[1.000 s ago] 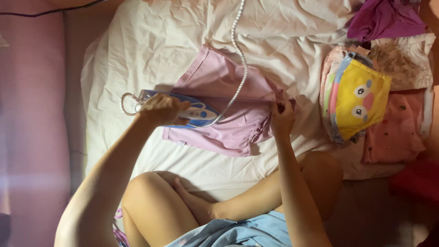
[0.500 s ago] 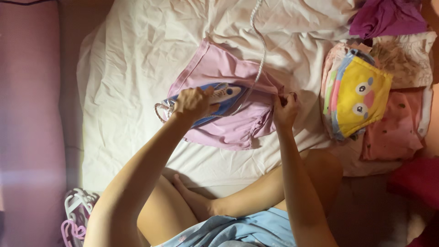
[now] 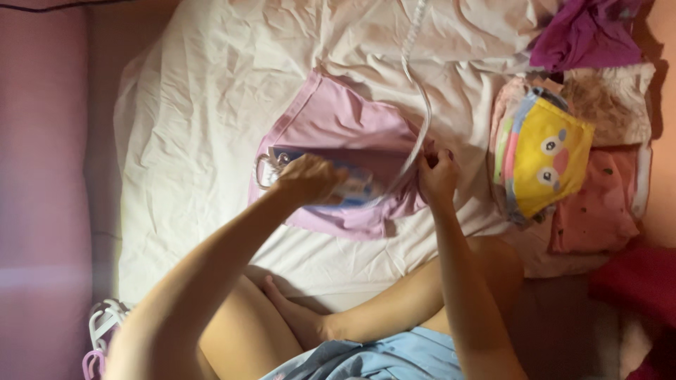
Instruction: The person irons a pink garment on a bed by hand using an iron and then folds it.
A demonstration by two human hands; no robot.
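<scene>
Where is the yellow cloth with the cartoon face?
In the head view it lies at the right, on the folded clothes pile: the yellow cloth, beside the right hand.

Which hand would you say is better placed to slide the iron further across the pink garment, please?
The left hand, probably: it already grips the iron on the pink garment, while the right hand pinches the cloth's edge beside the cord.

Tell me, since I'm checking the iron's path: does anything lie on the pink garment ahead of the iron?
Yes. The iron's white cord trails across the pink garment beside the blue-and-white iron in the left hand; the right hand pins the garment's edge there.
</scene>
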